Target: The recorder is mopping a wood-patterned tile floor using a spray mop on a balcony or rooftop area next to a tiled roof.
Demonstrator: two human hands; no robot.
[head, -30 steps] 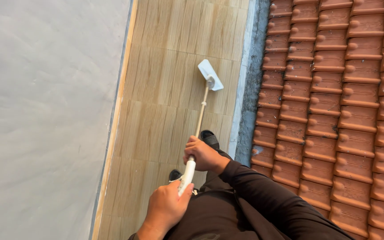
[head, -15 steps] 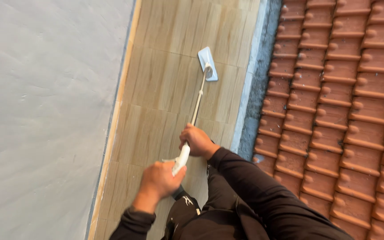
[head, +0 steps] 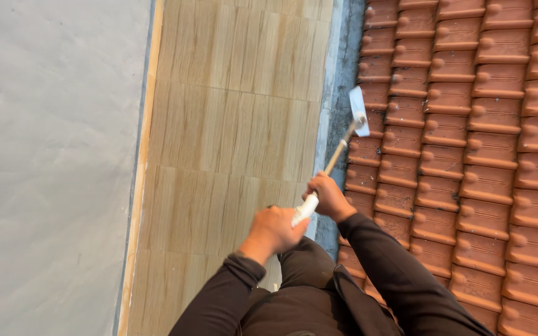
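Observation:
I hold a long-handled mop with both hands. My left hand [head: 275, 231] grips the white end of the handle [head: 307, 207]. My right hand [head: 327, 196] grips the shaft just above it. The wooden-coloured shaft runs up and to the right to a flat white mop head [head: 358, 107]. The head is tilted on edge and sits over the grey strip beside the red roof tiles. Both arms wear dark long sleeves.
A light wood-patterned tiled floor [head: 231, 143] runs down the middle. A grey wall [head: 51, 168] stands on the left. A grey concrete strip [head: 342, 68] borders the floor, with red clay roof tiles [head: 468, 137] to the right.
The mop head has swung from the tiled floor to the right, over the grey strip at the roof tiles' edge. Both hands have shifted right with the handle.

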